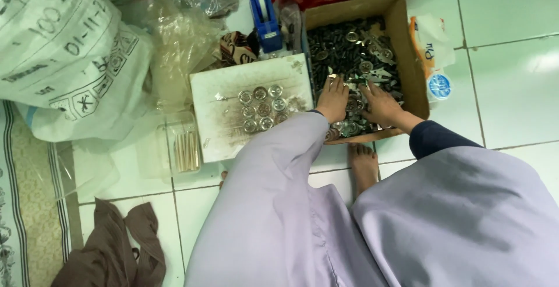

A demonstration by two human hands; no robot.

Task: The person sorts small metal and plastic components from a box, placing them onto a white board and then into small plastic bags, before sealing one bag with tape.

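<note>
Small round silver metal parts lie heaped in the brown cardboard box on the white tiled floor. Left hand and right hand rest spread-fingered, gripping nothing; sorting goes best picking single pieces lightly.

Packages on tiled floor

White woven sack with dark printing, upper left; open brown cardboard box, upper centre-right; white packet with orange and blue marks just right of it.
</note>
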